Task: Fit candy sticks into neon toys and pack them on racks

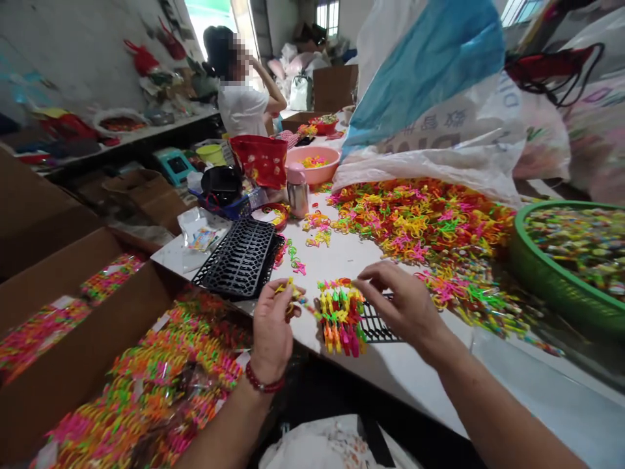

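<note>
My left hand (274, 329), a dark red bead bracelet on its wrist, is closed in a pinch on a small yellow plastic piece (291, 286). Tiny coloured beads trail from these fingers toward a black slotted rack (383, 322). Rows of bright plastic pieces (342, 319) in yellow, green, red, orange and pink fill the rack's left part. At its far edge, the curled fingers of my right hand (398, 303) meet at a small red plastic piece (344, 282); the palm hovers over the rack's right part.
Beyond lies a heap of loose plastic pieces (415, 218) under a white and blue sack (430, 85). A green basket (522, 241) stands right; stacked black racks (239, 257) lie left. Cardboard boxes (97, 312) hold bagged pieces. A metal flask (297, 195) and another person (241, 107) are farther back.
</note>
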`<state>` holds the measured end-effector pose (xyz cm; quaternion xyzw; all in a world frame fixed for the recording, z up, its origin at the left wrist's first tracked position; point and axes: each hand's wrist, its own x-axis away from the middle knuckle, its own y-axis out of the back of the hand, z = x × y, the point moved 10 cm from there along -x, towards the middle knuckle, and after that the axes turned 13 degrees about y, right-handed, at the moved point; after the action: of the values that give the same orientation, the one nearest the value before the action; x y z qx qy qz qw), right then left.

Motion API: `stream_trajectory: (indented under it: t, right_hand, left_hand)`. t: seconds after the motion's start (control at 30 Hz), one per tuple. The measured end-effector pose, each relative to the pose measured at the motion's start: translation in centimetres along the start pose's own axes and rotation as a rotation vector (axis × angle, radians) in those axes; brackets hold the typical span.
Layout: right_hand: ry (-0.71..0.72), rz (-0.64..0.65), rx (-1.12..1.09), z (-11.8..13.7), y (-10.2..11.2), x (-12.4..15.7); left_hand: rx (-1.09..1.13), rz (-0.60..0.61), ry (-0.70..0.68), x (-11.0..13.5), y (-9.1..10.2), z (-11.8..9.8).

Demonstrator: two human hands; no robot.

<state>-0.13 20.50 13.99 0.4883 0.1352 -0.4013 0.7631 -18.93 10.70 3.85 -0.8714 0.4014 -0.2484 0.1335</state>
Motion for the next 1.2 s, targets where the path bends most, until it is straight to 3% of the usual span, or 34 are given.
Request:
stream_trajectory:
  t: [0.1,0.2,0.27,0.4,0.5,0.7,0.77,0.87,0.97,1.07,1.2]
  right_hand:
    - [-0.179,0.049,0.045,-6.5,-0.8,-2.3]
    - [-0.292,0.207,0.062,-12.1,-4.3,-4.2]
    - [-0.288,0.34,0.096,-13.8,-7.4,-5.5]
    - [-0.115,0.631,0.222,-13.7,-14.5,-8.1]
    - [-0.008,0.725,0.249,-13.1,-19.0,-10.1]
    - [0.336,0.877,0.333,-10.9,-25.8,-12.0]
    - [0.353,0.922,0.339,-10.9,-27.0,-12.0]
    - [0.28,0.928,0.336,-11.6,-27.2,-12.2]
    - [0.185,0.887,0.373,-12.1,-25.1,-12.6]
    - [0.055,0.725,0.299,-10.6,-20.0,-13.0]
    - [-0.202,0.454,-0.24,-5.3,-12.7,-9.7]
  left_hand:
    - [0.043,-0.075,0.15,-1.4,4.4,1.5]
    - [0.05,-0.089,0.249,-2.1,6.9,3.5]
    - [0.055,-0.098,0.286,-2.3,7.8,4.7]
    - [0.053,-0.118,0.329,-2.3,8.6,6.0]
    - [0.04,-0.095,0.324,-2.5,8.5,6.0]
    - [0.025,-0.08,0.331,-2.4,8.4,5.6]
    - [0.032,-0.07,0.333,-2.2,8.2,5.4]
    - [0.052,-0.04,0.32,-2.0,7.6,5.0]
    - [0.062,-0.028,0.308,-1.7,7.0,4.6]
    - [0.063,-0.008,0.279,-1.2,6.2,3.8]
    - [0.077,0.083,0.277,0.4,4.0,2.8]
